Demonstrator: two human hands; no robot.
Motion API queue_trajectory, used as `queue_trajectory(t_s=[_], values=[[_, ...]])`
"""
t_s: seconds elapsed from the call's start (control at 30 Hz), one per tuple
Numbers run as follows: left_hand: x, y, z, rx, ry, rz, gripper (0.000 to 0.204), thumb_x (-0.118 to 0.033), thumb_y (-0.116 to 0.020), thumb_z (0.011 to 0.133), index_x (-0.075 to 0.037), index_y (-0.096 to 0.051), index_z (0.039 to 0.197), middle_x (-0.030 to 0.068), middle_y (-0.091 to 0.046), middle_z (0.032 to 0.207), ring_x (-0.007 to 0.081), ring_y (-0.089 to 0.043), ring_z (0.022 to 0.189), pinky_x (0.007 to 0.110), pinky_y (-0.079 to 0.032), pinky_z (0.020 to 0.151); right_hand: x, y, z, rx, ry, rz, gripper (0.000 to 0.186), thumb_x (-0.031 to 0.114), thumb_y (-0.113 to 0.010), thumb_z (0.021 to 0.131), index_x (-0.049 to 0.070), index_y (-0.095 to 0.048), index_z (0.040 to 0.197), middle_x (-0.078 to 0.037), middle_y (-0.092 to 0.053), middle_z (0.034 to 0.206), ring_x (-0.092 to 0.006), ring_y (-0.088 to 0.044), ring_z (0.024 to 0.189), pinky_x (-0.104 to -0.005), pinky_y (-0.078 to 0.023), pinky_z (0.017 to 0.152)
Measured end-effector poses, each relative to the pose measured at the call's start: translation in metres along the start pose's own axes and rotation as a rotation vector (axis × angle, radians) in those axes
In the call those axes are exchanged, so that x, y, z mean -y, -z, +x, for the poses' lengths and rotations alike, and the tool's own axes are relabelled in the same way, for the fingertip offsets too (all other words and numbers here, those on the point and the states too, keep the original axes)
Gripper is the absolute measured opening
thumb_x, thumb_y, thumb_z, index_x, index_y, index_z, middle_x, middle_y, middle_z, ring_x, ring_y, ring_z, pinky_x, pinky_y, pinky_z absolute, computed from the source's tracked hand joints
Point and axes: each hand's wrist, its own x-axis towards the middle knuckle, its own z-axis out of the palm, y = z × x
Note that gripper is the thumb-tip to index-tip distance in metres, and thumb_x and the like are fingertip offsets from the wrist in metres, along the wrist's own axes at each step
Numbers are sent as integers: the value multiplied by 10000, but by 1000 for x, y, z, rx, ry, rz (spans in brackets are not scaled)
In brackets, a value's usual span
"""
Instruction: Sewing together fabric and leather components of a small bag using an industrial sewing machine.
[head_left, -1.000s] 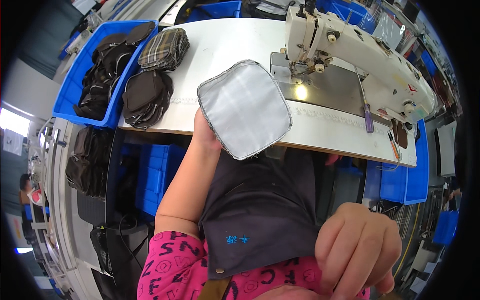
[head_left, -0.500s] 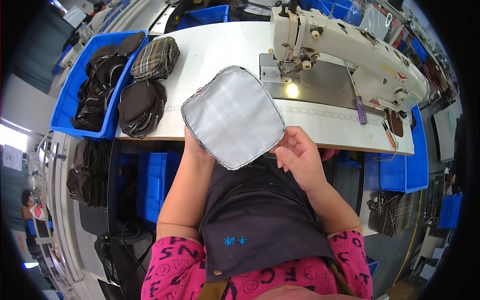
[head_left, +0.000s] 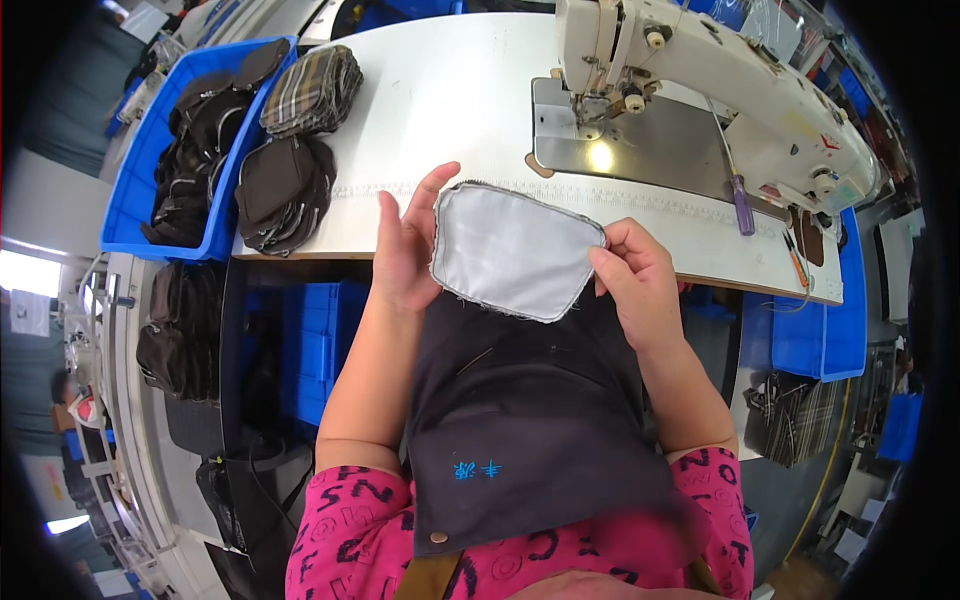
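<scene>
A whitish-grey fabric panel (head_left: 515, 250) with rounded corners and a dark, frayed seam around its edge hangs in the air before my apron, near the table's front edge. My right hand (head_left: 640, 275) pinches its right corner between thumb and fingers. Beside its left edge, my left hand (head_left: 408, 245) has its thumb and fingers spread apart, the palm close to the panel. Whether that palm touches the cloth I cannot tell. The panel's underside is hidden.
A white sewing machine (head_left: 700, 70) stands at the table's right, with a purple-handled screwdriver (head_left: 741, 205) nearby. Plaid pieces (head_left: 312, 90) and dark brown pieces (head_left: 285, 190) are stacked at the left, beside a blue bin (head_left: 125, 215) of dark pouches. A ruler strip (head_left: 400, 188) crosses the table.
The panel has turned and tilted, now looking narrower, and shifted slightly right. My left hand has let go and spread its fingers; my right hand now pinches the panel's corner.
</scene>
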Motion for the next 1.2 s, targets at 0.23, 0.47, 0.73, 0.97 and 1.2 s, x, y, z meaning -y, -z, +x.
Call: queue_trajectory(t_s=[0.23, 0.47, 0.73, 0.97, 1.2], values=[[1, -15, -2, -228, 0, 472, 645, -99, -722, 916, -107, -451, 1501, 80, -640, 1261, 149, -646, 1089, 313, -560, 936, 0, 0, 3, 7, -51, 3, 87, 93, -619, 982, 45, -564, 934, 43, -555, 777, -18, -476, 666, -206, -404, 592], [10, -22, -2, -293, -73, 455, 580, -39, -649, 947, -106, -456, 1491, 90, -637, 1258, 139, -648, 1073, 303, -572, 899, -9, -7, 3, -66, 10, 114, 158, 75, -628, 986, 24, -565, 1122, 1, -605, 949, -57, -556, 855, -232, -468, 788], [16, -21, -14, -267, -75, 1010, 580, -125, -719, 887, -79, -525, 1431, 88, -585, 1306, 167, -530, 1231, 351, -405, 1083, -29, -5, -8, -43, -31, -143, 269, 125, -601, 1033, -12, -613, 1264, -14, -695, 973, -83, -595, 861, -274, -486, 776], [25, -59, -9, -85, -53, 1506, 362, -151, -799, 829, -33, -670, 1146, 74, -690, 1087, 199, -641, 1044, 327, -498, 946, -19, -7, -14, 102, 2, -403, 201, 161, -623, 1014, 3, -674, 1127, -89, -671, 808, -138, -594, 705, -285, -473, 670], [34, -41, -19, -148, 77, 1199, 171, -185, -702, 977, -20, -672, 1007, -2, -672, 881, 89, -598, 817, 256, -494, 764, -14, -6, -19, 170, -1, -429, 175, 151, -640, 1004, -2, -677, 1080, -84, -642, 773, -134, -571, 680, -274, -464, 651]])
